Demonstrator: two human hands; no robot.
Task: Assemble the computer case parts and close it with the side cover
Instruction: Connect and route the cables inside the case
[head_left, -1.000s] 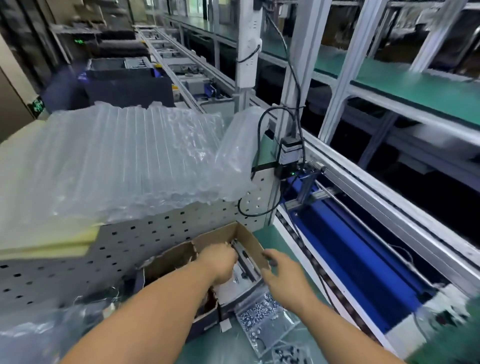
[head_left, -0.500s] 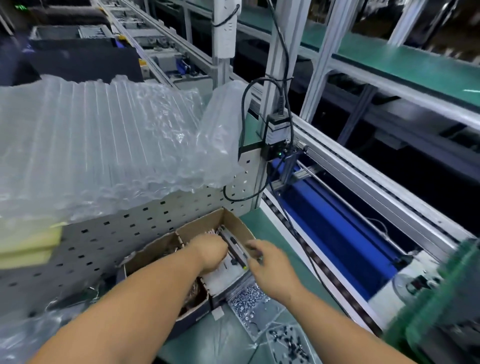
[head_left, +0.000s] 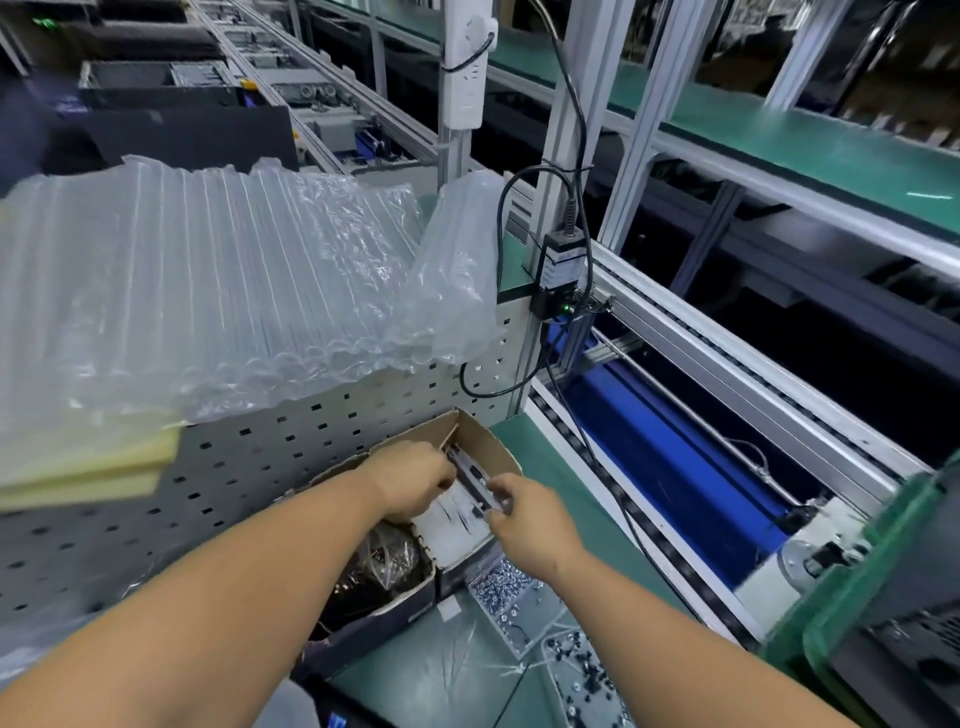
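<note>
Left grip (head_left: 415, 480): my fingers curled inside the brown cardboard box (head_left: 488, 441).
Right grip (head_left: 524, 514): I pinch a slim grey metal bracket (head_left: 475, 480).

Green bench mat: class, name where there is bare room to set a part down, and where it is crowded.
Free: the green mat between the cardboard box and the conveyor rail. Crowded: the box, where the left hand and right hand work, and the screw bags in front of it.

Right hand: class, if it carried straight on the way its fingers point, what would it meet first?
The right hand points up-left into the cardboard box. It would probably meet the long metal part at its fingertips first, then the left hand; depth is unclear.
</note>
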